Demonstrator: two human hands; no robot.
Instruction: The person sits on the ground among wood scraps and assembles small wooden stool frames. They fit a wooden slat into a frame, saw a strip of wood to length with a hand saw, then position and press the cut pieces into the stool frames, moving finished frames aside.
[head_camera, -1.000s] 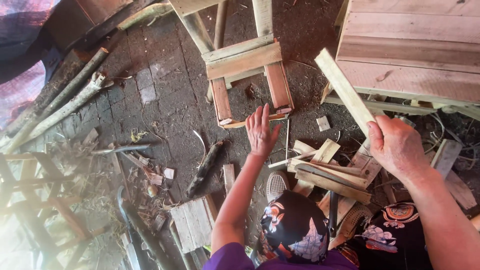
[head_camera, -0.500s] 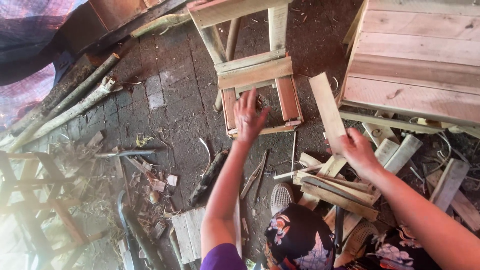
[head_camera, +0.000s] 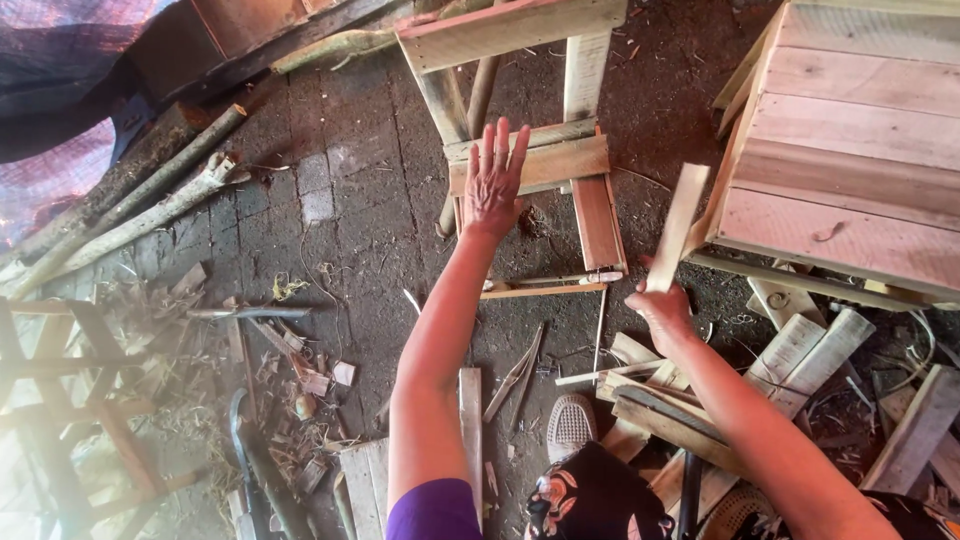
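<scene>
My left hand (head_camera: 492, 180) is stretched forward with fingers spread, over the lower crosspiece of a small unfinished wooden frame (head_camera: 555, 160) lying on the ground. It holds nothing. My right hand (head_camera: 660, 310) grips the lower end of a short pale wooden slat (head_camera: 678, 225), which points up and slightly right, beside the frame's right leg. A long thin stick (head_camera: 545, 290) lies on the ground between my two hands.
A slatted wooden crate or stool (head_camera: 850, 150) stands at the right. Offcuts of wood (head_camera: 800, 350) pile around my shoe (head_camera: 570, 425). Long poles (head_camera: 130, 215) lie at left, wood chips (head_camera: 300, 380) and a dark curved tool (head_camera: 245, 450) on the dirt floor.
My left hand has reached farther forward onto the frame. My right hand has brought the slat down and closer to the frame, more upright.
</scene>
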